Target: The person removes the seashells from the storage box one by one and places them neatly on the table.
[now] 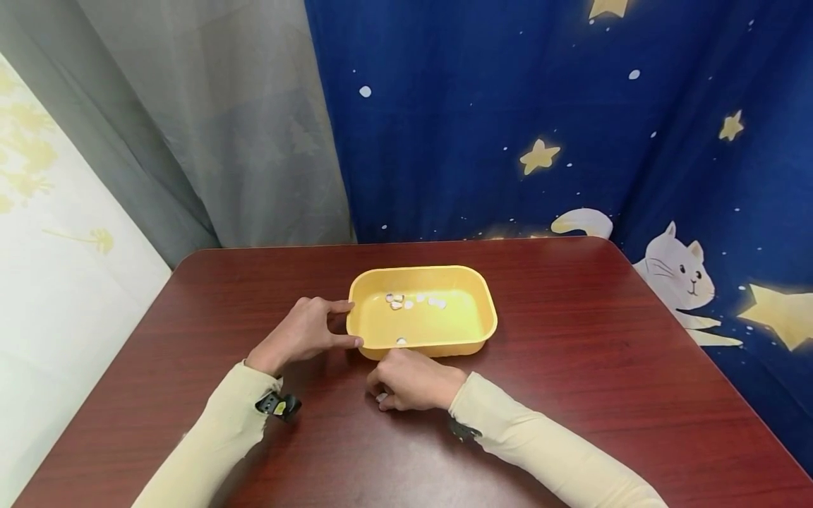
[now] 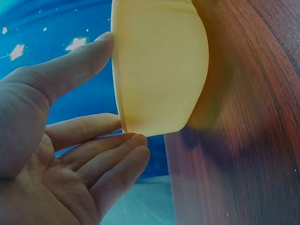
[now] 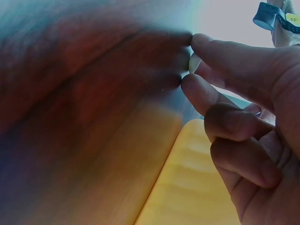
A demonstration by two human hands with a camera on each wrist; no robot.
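Note:
A yellow plastic basin (image 1: 444,347) sits on the table with several small whitish discs (image 1: 408,305) scattered inside it. One more pale disc (image 1: 401,341) lies against its front inner wall. My left hand (image 1: 305,330) touches the basin's left end, thumb and fingers spread and nearly straight. The left wrist view shows the thumb and index fingertips at the rim (image 2: 116,79). In front of the basin, close over the tabletop, my right hand (image 1: 413,381) pinches a small white disc (image 3: 192,63) between thumb and fingertips. Its other fingers are curled in.
The dark red wooden table (image 1: 571,339) extends around the basin on all sides. A blue star-patterned curtain (image 1: 444,141) and a grey curtain (image 1: 254,141) hang behind the table's far edge. Both wrists carry black straps (image 1: 278,406).

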